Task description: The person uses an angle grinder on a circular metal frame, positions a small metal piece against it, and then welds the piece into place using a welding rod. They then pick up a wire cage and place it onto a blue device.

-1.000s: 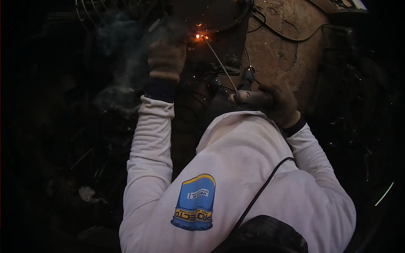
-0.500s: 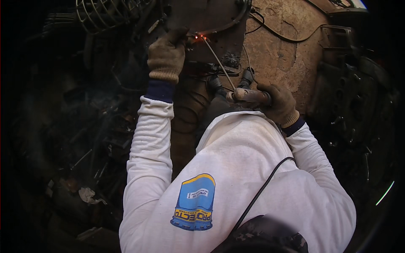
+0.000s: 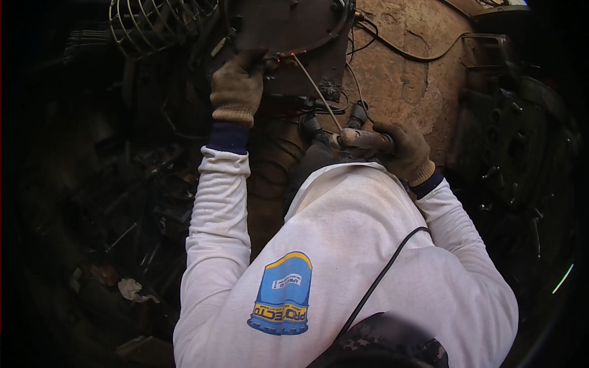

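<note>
Both of my hands wear brown knitted gloves. My right hand (image 3: 406,150) is closed around the handle of a welding electrode holder (image 3: 365,141), in front of my waist. A thin welding electrode (image 3: 316,91) slants up and left from its jaw. The electrode's tip glows small and red at the edge of a dark metal piece on a dark steel plate (image 3: 313,76). My left hand (image 3: 235,95) is closed beside that glowing spot, its fingers around a dark part that I cannot make out. A curved metal rod (image 3: 325,42) arcs over the plate.
A round wire guard (image 3: 159,24) stands at the upper left. A cable (image 3: 423,58) crosses the rusty floor plate (image 3: 399,86). Dark metal parts (image 3: 509,141) lie to the right. Scrap and a crumpled pale piece (image 3: 135,290) lie at the left. My shoes (image 3: 313,126) are below the work.
The red glow at the electrode tip has shrunk and dimmed. My left hand appears slightly farther left and lower. My right hand keeps its hold on the electrode holder.
</note>
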The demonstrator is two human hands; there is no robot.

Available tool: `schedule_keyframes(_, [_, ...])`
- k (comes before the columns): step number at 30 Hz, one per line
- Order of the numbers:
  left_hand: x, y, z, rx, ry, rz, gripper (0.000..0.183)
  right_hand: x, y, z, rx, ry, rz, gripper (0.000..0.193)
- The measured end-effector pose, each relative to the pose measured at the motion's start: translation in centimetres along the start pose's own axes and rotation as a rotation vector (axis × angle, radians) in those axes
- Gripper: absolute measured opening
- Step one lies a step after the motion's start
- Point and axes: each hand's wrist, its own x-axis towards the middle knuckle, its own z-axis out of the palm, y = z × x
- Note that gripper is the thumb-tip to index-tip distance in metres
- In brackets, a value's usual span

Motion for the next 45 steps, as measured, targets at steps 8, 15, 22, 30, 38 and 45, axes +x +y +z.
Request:
schedule_keyframes(8, [-1.9,0.7,-0.4,-0.425,0.172,-0.143,0.029,-0.7,0.3,-0.3,0.019,0.075,0.050,0.044])
schedule_keyframes(15, [-1.4,0.5,-1.5,-0.706,0.028,-0.561,0.032,-1.5,1.1,0.2,0.176,0.157,0.192,0.042])
schedule_keyframes(22, [-0.1,-1.9,0.0,-0.840,-0.126,-0.473,0.036,-1.9,2.1,0.6,0.527,0.267,0.196,0.038])
schedule_keyframes(30, [0.6,-1.4,-0.2,-0.864,-0.224,-0.763,0.038,-2.1,3.2,0.7,0.606,0.265,0.195,0.032])
schedule_keyframes(38, [0.8,-1.5,0.1,-0.857,-0.211,-0.737,0.030,-3.3,7.1,2.2,0.471,0.344,0.279,0.033])
schedule_keyframes(45, [-0.2,-1.2,0.6,-1.066,-0.144,-0.674,0.032,1.7,4.4,-2.3,0.905,0.534,0.258,0.033])
